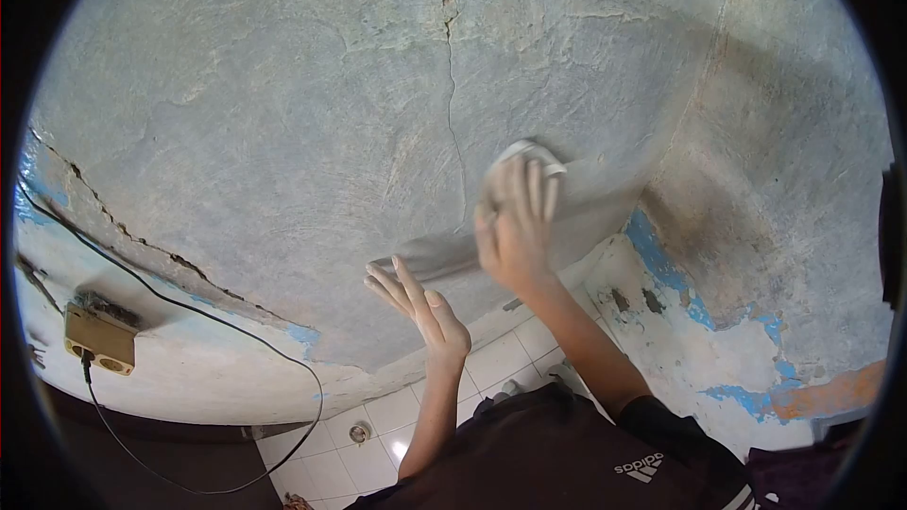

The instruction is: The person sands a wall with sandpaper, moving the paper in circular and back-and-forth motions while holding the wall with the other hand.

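Observation:
My right hand (515, 222) presses a whitish pad (527, 149) against the grey plastered wall (312, 123). Motion blurs its fingers, which lie over the pad; I cannot tell whether this is folded sandpaper or a sponge. Lower and to the left, my left hand (420, 307) is raised in front of the wall with its fingers stretched out and nothing in them. Pale dust coats the fingers of both hands. A thin crack (451, 76) runs down the wall above them, left of the pad.
A yellowish socket box (99, 335) hangs on the left, and its black cable (321, 397) loops beside the wall. A jagged crack (132, 234) crosses the left side. Flaking blue paint (652, 250) marks the right corner. White floor tiles (387, 411) lie below.

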The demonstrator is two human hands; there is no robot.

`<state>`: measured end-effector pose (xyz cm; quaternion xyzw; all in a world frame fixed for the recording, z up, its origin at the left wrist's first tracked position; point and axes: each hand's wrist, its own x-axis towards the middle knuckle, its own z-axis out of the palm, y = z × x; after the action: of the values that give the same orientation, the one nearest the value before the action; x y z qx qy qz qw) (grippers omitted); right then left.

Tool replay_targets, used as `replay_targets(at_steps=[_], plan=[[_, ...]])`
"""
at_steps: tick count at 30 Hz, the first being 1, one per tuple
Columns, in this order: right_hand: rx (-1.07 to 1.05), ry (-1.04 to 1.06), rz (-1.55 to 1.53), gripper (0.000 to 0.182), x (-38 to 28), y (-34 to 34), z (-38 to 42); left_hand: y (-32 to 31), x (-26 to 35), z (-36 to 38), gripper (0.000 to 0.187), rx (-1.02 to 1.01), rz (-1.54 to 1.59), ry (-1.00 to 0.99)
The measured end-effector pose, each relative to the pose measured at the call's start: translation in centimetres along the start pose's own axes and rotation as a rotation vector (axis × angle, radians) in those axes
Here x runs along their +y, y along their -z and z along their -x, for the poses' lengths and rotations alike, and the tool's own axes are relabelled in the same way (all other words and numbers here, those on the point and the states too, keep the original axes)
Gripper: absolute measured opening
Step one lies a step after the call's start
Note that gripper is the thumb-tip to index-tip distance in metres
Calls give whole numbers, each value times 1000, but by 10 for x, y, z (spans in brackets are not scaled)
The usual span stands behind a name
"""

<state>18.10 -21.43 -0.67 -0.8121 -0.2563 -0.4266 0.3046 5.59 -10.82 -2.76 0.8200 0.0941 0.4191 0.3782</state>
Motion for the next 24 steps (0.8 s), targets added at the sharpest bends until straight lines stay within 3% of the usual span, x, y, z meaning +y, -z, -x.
replay_targets(at_steps=[1, 3, 4, 5, 8, 11, 12, 15, 16, 17, 19, 21, 23, 24], plan=[[-1, -1, 1, 60, -3, -1, 10, -2, 1, 0, 75, -1, 0, 0], [-284, 341, -146, 55, -7, 1, 26, -7, 2, -1, 72, 31, -30, -10], [-188, 459, -130, 49, 2, -2, 20, -7, 3, 0, 72, 23, -28, -14], [-184, 458, -123, 49, 11, -2, 15, -7, 4, 0, 70, 35, -52, -38], [28, -32, -100, 56, 16, 11, -10, -7, 8, -2, 65, 41, -91, -70], [-13, 24, -232, 56, -2, -2, 11, -12, 11, -4, 61, 43, -112, -83], [-174, 170, -161, 57, -4, 3, 23, -14, 12, -4, 59, 44, -117, -91], [-222, 129, -57, 60, 16, 6, 28, -19, 17, -7, 57, 46, -119, -82], [-49, 27, -131, 63, 21, 7, 15, -21, 20, -8, 57, 51, -120, -78], [-56, 29, -136, 63, 28, 10, 1, -23, 23, -8, 57, 39, -112, -87], [92, -206, -320, 64, 40, 19, -19, -29, 28, -6, 56, 22, -108, -91], [93, -162, -319, 63, 51, 18, -14, -44, 33, -9, 55, 19, -120, -129], [-142, 143, -104, 64, 67, 6, 26, -60, 41, -11, 55, 9, -120, -146], [-208, 165, -112, 67, 73, 4, 43, -66, 45, -12, 55, 4, -123, -163]])
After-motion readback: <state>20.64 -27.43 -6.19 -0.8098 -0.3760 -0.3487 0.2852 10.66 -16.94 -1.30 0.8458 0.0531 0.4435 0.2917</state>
